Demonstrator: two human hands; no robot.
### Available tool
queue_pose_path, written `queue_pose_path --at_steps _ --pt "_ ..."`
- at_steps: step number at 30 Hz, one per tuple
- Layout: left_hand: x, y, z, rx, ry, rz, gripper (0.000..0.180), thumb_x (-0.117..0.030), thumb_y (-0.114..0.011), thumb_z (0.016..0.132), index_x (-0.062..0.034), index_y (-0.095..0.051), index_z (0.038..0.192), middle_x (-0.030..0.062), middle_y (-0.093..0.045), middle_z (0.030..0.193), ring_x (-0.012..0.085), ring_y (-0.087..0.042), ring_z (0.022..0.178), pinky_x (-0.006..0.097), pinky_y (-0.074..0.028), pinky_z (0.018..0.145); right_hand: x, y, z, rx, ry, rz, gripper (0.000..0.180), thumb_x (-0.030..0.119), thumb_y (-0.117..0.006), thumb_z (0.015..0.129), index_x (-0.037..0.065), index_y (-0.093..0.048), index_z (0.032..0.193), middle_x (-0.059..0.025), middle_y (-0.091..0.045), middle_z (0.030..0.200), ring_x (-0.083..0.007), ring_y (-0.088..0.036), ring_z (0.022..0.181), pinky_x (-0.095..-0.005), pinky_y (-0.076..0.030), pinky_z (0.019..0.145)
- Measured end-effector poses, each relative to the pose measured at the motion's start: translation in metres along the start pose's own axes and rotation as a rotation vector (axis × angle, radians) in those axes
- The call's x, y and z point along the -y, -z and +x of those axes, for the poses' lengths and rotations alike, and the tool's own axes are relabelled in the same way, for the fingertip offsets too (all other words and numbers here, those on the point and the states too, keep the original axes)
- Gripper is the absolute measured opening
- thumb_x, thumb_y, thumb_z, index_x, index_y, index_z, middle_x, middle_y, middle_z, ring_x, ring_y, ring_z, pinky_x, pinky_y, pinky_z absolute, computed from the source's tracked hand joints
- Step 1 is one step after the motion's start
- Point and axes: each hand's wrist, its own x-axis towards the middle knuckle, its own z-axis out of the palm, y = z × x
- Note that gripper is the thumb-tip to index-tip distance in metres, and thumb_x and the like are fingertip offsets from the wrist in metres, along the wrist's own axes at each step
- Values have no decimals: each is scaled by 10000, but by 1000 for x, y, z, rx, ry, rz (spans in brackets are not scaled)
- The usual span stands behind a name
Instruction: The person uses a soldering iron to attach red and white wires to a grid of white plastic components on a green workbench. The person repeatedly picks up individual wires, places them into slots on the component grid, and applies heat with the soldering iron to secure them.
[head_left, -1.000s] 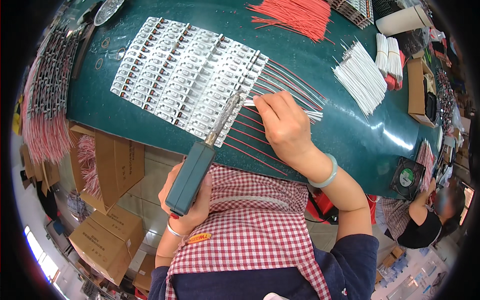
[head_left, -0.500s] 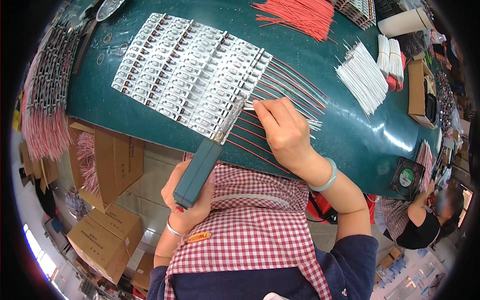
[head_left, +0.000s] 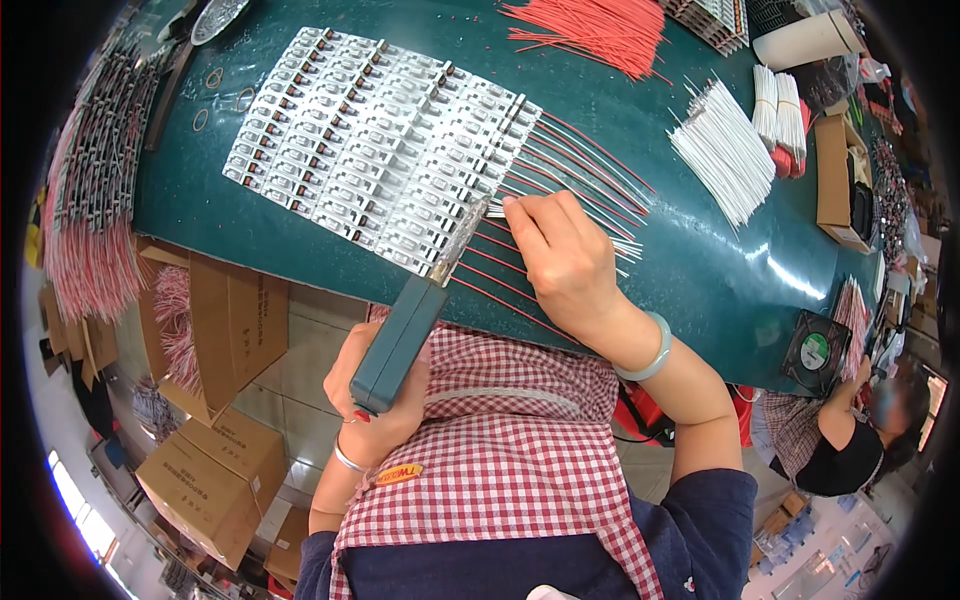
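Observation:
My left hand [head_left: 385, 395] is wrapped round the boxy dark green handle of a soldering iron [head_left: 402, 345]. Its crusted silver tip rests along the right edge of a panel of small white circuit boards [head_left: 385, 150], which lies tilted on the table. Thumb and fingers of my right hand [head_left: 565, 250] pinch white wires [head_left: 496, 209] close to that edge, just right of the tip. Red and white wires [head_left: 590, 165] fan out from the panel's upper right edge. Below the pinch, several red wires [head_left: 505, 285] stick out from the same edge.
Loose red wires [head_left: 600, 30] and a pile of white wires [head_left: 722, 155] lie on the green table [head_left: 690, 290]. Wired strips [head_left: 90, 190] hang at the left, above cardboard boxes [head_left: 225, 480]. A small black fan [head_left: 815, 350] sits near the right edge; another person [head_left: 830, 430] works beyond.
Almost nothing differs. The right hand has shifted very slightly left and the view has moved a little; both hands keep their hold.

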Motion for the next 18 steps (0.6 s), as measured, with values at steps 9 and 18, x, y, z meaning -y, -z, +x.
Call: queue_pose_path --at_steps 9,18 --pt "1 5 -4 -13 -79 8 236 33 -739 752 65 -671 976 160 -686 919 260 -696 780 301 -542 699 1 0 0 2 -5 -7 263 16 -654 686 -78 -669 932 -87 -580 810 -198 -558 751 -268 -502 549" --pt "5 8 -10 -19 -74 12 240 29 -742 759 73 -667 983 167 -696 945 255 -704 799 293 -546 710 5 6 -3 -57 25 54 306 2 -660 654 -81 -663 948 -113 -624 887 -218 -583 759 -286 -506 577"
